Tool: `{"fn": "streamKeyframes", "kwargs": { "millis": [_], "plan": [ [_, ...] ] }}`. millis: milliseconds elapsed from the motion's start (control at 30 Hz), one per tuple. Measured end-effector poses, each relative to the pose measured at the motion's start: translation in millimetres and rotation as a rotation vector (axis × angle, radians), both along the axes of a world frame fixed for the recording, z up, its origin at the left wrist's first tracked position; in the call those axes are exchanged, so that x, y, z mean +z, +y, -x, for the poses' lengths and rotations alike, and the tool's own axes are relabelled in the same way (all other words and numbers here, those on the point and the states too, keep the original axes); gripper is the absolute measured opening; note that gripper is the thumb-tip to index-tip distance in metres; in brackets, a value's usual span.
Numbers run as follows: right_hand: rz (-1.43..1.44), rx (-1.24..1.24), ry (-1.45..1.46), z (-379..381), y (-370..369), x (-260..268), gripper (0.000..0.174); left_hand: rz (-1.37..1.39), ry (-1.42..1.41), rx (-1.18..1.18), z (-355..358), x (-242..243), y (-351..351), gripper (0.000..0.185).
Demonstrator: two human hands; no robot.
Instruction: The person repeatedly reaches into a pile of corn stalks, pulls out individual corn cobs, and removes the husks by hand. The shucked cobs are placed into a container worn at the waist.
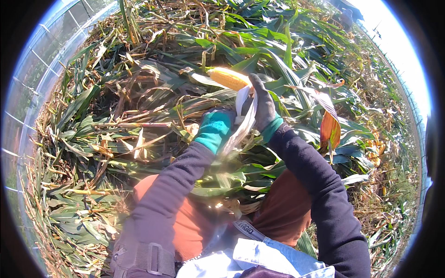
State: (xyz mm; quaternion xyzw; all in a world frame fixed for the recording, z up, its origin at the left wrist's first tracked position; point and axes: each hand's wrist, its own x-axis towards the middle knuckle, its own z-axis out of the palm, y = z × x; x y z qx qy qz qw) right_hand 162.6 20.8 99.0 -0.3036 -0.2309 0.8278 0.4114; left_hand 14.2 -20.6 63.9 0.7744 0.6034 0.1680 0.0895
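Note:
A yellow ear of corn (pixel 229 78) with its kernels bare points up and to the left, in front of me. Pale husk leaves (pixel 247 120) hang folded back from its base, between my hands. My right hand (pixel 264 102), in a grey and teal work glove, is closed around the lower end of the ear and its husk, thumb upward. Just below and to the left, my left hand (pixel 216 125), gloved alike, is curled near the base of the husk; its fingers are mostly hidden, so its hold cannot be made out.
Cut corn stalks and leaves (pixel 149 87) lie thickly around me. Several yellow ears (pixel 375 147) lie in a heap at the right. A reddish dry leaf (pixel 330 130) stands beside my right forearm. Netting or sheeting on a frame (pixel 41 66) runs along the left. My bent knees are close below my hands.

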Motion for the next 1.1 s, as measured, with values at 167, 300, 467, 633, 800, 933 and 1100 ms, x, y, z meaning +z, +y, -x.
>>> {"fn": "streamKeyframes", "kwargs": {
  "millis": [167,300,467,633,800,933,1100],
  "plan": [
    [-0.112,-0.197,-0.108,-11.2,17.8,-25.4,0.028,-0.375,0.533,-0.093,-6.8,-26.1,-3.7,0.037],
    [-0.061,-0.133,-0.067,-22.8,24.4,-31.9,0.030,-0.448,0.109,-0.151,-2.8,-26.4,-6.8,0.033],
    [-0.333,-0.061,-0.273,-42.2,19.5,4.6,0.026,0.343,-0.985,-0.328,24.8,10.9,5.2,0.050],
    [-0.692,0.016,-0.722,-25.4,0.0,17.4,0.062,0.507,-1.872,-0.086,30.4,11.9,22.7,0.077],
    [-1.981,0.033,-0.837,-24.3,9.0,-4.1,0.051,0.329,-2.229,0.211,19.1,5.6,27.7,0.058],
    [-1.062,-0.046,-0.889,-42.4,29.7,-9.3,0.044,0.286,-2.083,-0.006,19.7,19.8,25.0,0.055],
    [-1.028,0.255,-0.632,-10.0,3.3,-16.1,0.093,0.039,-1.930,0.077,-2.9,16.7,29.5,0.031]
  ]
}}
